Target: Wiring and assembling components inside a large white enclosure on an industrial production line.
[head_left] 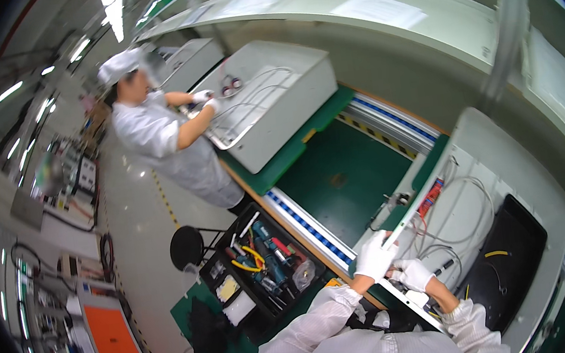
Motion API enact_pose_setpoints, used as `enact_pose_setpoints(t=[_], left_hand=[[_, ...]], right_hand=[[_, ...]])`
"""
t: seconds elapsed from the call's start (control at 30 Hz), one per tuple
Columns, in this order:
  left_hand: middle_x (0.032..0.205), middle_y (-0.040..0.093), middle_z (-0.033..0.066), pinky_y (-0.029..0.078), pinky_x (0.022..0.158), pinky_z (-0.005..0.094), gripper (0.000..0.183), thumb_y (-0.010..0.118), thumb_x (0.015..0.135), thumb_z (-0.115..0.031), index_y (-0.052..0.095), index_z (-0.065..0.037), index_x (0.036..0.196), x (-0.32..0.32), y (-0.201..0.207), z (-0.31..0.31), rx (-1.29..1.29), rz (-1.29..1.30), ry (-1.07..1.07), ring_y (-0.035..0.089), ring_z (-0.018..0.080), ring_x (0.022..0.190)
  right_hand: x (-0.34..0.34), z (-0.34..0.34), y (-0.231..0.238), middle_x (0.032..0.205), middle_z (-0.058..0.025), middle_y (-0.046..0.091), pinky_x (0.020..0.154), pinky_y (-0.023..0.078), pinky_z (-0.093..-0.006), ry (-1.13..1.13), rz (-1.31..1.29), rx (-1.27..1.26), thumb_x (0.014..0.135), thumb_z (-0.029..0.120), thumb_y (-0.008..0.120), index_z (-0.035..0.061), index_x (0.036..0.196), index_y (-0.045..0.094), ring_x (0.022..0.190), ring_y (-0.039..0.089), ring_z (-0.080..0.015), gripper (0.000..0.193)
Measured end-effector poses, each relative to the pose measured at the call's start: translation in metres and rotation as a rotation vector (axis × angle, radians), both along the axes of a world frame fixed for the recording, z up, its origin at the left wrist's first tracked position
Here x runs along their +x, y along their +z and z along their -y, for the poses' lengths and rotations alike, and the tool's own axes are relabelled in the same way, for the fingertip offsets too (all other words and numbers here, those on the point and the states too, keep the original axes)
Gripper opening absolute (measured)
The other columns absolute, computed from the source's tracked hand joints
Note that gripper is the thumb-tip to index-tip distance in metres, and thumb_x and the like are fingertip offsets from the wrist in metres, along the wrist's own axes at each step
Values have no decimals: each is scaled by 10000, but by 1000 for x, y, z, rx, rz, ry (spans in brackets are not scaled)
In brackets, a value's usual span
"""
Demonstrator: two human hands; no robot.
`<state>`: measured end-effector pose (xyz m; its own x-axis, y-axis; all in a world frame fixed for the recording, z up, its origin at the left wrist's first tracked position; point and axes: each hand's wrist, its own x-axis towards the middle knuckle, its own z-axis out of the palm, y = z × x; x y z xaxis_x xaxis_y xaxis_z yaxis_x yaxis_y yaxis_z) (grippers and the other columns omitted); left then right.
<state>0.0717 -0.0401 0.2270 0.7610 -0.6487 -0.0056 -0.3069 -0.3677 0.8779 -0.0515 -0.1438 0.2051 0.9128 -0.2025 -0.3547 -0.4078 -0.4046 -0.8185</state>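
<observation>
An open appliance casing lies at right on the desk; a tool tray sits left, a co-worker behind.

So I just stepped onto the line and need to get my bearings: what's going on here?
A person in white gloves works at an open white appliance casing on the green conveyor. The left hand grips the casing's near edge; the right hand rests just inside, by loose white wires. A black panel lies in the casing. An open tool tray sits at the left. Further along, a co-worker handles tubing on another white casing.
</observation>
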Motion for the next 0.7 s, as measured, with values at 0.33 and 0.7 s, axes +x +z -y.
enact_pose_setpoints(t=[0.33, 0.7], left_hand=[[880, 682, 129, 515, 711, 386, 150, 580, 863, -201, 655, -96, 940, 74, -121, -168, -7, 37, 824, 659, 314, 777], [504, 433, -3, 330, 370, 338, 305, 639, 898, -330, 511, -157, 683, 96, -255, -275, -13, -1074, 1017, 403, 169, 378]], right_hand=[[-4, -8, 4, 717, -164, 640, 627, 487, -360, -84, -13, 18, 905, 290, 623, 23, 888, 679, 637, 625, -251, 273], [-5, -9, 7, 802, -97, 658, 715, 475, -314, -214, 48, -1, 963, 315, 553, 5, 957, 664, 746, 591, -163, 329]])
